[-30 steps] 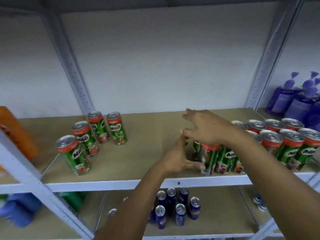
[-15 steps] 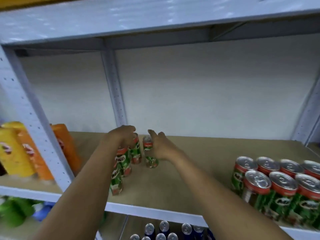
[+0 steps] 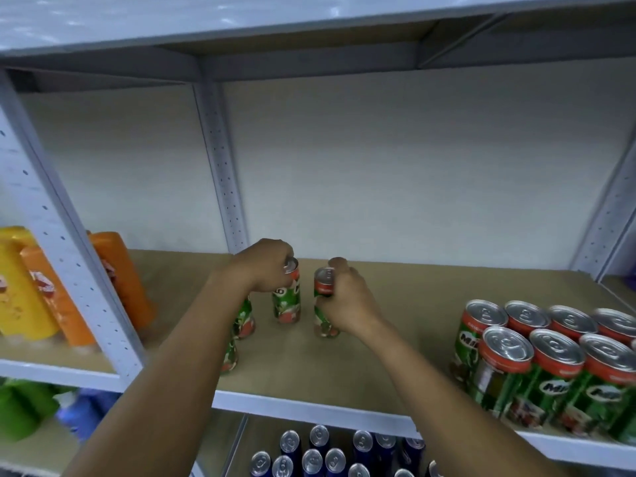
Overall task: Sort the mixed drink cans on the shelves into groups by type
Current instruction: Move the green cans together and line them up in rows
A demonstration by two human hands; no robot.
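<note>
Green and red Milo cans stand on the tan middle shelf (image 3: 395, 325). My left hand (image 3: 263, 266) grips the top of one upright Milo can (image 3: 287, 302) at the back left. My right hand (image 3: 344, 302) grips a second Milo can (image 3: 322, 290) just to the right of it. Two more Milo cans, one behind the other (image 3: 245, 318) (image 3: 230, 356), stand partly hidden behind my left forearm. A tight group of several Milo cans (image 3: 547, 359) fills the shelf's right end.
Orange and yellow bottles (image 3: 51, 290) stand on the left shelf bay behind a grey upright post (image 3: 65, 256). Several blue cans (image 3: 320, 452) stand on the shelf below. Green and blue items (image 3: 41, 407) lie at lower left. A grey shelf board (image 3: 275, 25) runs overhead.
Both hands left the right can group and reached to the loose cans at the left. Each hand has now closed on a can. The view has swung left and up.
</note>
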